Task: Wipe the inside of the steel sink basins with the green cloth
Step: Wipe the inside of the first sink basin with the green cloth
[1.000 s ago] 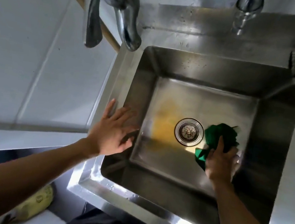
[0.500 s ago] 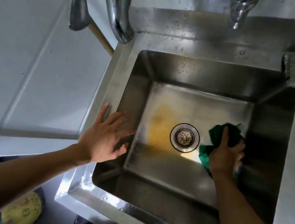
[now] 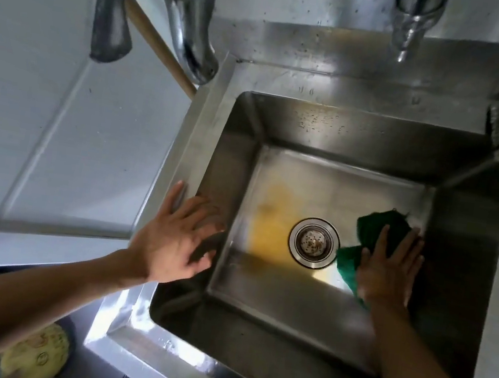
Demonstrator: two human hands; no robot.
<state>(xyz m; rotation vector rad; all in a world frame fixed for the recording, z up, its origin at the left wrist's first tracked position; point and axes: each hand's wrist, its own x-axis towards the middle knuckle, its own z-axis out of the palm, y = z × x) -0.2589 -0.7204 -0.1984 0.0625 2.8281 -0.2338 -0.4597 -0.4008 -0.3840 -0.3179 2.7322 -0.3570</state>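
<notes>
A square steel sink basin (image 3: 339, 131) fills the middle of the head view, with a round drain strainer (image 3: 313, 242) in its floor and a yellowish stain to the strainer's left. A crumpled green cloth (image 3: 372, 227) lies on the basin floor right of the drain, close to the right wall. My right hand (image 3: 389, 271) presses flat on the cloth with fingers straight. My left hand (image 3: 175, 236) rests with spread fingers on the basin's left rim and upper left wall, holding nothing.
A steel faucet (image 3: 183, 13) hangs over the back left corner; a second spout (image 3: 407, 25) sits at the back right. White tiles (image 3: 46, 96) cover the wall on the left. A yellow patterned object (image 3: 35, 354) lies low at the bottom left.
My right hand has slid the green cloth to the right, away from the drain toward the right wall. My left hand stays on the left rim.
</notes>
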